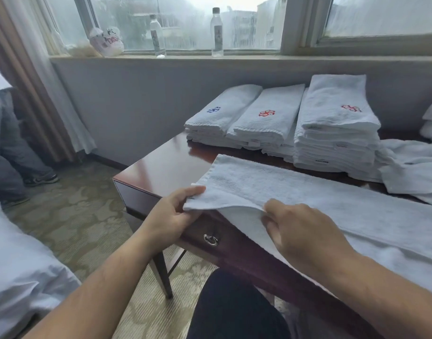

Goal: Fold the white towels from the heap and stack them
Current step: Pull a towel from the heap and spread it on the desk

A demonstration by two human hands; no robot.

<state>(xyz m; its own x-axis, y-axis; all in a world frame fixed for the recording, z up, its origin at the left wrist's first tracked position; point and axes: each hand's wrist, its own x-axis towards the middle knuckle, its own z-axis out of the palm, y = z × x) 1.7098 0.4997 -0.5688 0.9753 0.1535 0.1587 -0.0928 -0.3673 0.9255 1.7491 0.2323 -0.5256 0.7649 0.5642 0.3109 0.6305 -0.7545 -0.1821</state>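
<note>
A long white towel (295, 189) lies lengthwise across the dark wooden desk (166, 165), folded over with its near edge hanging past the desk front. My left hand (170, 216) pinches the towel's left corner at the desk edge. My right hand (305, 231) grips the near folded edge a little to the right. Behind the towel stand three stacks of folded white towels (332, 133), the right one the tallest, with red or blue embroidered marks on top. The heap of unfolded towels (413, 165) lies at the right.
Two water bottles (216, 33) and a plastic bag (107, 42) stand on the windowsill. A bed (19, 265) is at the left. Another person's legs (11, 152) stand by the curtain. A drawer ring pull (210, 239) is on the desk front.
</note>
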